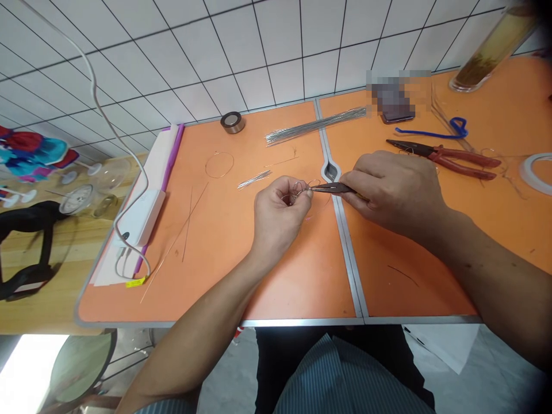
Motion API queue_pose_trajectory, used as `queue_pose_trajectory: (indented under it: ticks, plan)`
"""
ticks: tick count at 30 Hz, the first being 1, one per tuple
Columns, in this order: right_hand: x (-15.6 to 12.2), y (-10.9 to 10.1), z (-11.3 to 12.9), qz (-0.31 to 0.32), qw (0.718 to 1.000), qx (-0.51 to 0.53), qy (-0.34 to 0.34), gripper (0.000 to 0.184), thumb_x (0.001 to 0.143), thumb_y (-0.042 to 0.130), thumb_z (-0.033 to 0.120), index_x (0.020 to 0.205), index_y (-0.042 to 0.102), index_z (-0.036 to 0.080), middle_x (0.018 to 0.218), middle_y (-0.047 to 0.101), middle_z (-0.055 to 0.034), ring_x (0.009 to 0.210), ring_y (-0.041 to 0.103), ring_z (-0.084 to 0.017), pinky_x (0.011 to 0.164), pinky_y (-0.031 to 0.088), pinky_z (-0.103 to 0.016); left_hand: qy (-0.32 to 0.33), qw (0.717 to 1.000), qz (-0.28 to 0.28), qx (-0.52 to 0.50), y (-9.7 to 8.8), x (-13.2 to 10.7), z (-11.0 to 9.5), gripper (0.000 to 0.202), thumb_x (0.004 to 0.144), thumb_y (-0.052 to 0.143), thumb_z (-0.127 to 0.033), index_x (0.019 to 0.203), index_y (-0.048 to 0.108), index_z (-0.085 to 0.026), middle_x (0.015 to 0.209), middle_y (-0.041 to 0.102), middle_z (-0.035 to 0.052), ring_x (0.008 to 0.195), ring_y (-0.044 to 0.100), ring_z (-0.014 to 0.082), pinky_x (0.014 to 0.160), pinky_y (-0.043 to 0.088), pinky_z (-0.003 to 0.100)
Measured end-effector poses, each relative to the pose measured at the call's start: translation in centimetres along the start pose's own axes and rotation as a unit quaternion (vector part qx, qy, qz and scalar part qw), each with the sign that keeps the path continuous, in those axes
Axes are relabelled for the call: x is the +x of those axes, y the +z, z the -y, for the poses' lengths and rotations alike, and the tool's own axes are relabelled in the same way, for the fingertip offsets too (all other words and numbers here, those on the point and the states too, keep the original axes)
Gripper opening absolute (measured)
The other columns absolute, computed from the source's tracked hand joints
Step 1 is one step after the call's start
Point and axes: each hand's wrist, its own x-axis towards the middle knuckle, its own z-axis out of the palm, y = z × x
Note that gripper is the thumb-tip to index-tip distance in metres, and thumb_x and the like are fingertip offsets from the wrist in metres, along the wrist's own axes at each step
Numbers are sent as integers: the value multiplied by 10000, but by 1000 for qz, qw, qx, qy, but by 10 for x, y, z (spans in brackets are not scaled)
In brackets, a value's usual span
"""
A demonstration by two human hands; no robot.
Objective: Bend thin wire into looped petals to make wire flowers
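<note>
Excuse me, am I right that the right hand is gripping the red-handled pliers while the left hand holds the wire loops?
Not quite: in the head view, the right hand grips smaller dark pliers; the red-handled pliers lie on the table. The left hand does hold the wire loops.

Left hand (279, 215) and right hand (392, 192) held close together, just apart.
The left fingers (293, 190) curl into a pinch against the thumb; the right hand closes knuckles-up, its bare forearm (487, 276) angling in from lower right.
</note>
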Motion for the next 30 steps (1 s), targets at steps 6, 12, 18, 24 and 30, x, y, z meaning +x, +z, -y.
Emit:
queue_pose_trajectory:
  ticks: [6,12,18,24,30]
  plan:
    - [1,0,1,-18,1000,7,-4,311,1117,572,316,897,775,232,847,728,-87,782,574,-250,652,274,-402,2,1000,2,1,0,-1,0,191,843,781,-184,721,637,-212,714,600,-17,646,497,118,586,398,260]
    - [1,-1,1,-2,1000,29,10,297,1101,566,261,872,752,227,823,725,-83,762,558,-239,639,227,-394,3,1000,0,2,0,0,0,191,842,780,-175,717,642,-212,714,597,-18,640,496,115,575,408,254]
    - [-1,5,-1,-29,999,-1,-18,281,1082,627,286,833,734,213,779,706,-68,730,538,-211,619,207,-375,4,1000,1,-3,0,0,1,186,832,779,-161,711,648,-212,720,621,-12,655,541,123,586,461,249]
    - [-2,6,-2,-48,998,-22,-42,241,1050,677,280,826,730,212,775,695,-38,720,528,-192,602,224,-367,3,1000,3,8,0,0,0,177,814,775,-163,697,651,-210,705,624,-15,614,516,110,554,430,242]
    - [-2,10,-2,-58,997,-23,-35,269,1055,653,304,814,730,213,753,691,-41,706,523,-197,606,186,-370,1,1000,4,10,-1,0,3,182,811,781,-170,697,647,-212,670,593,-25,595,490,108,550,405,243]
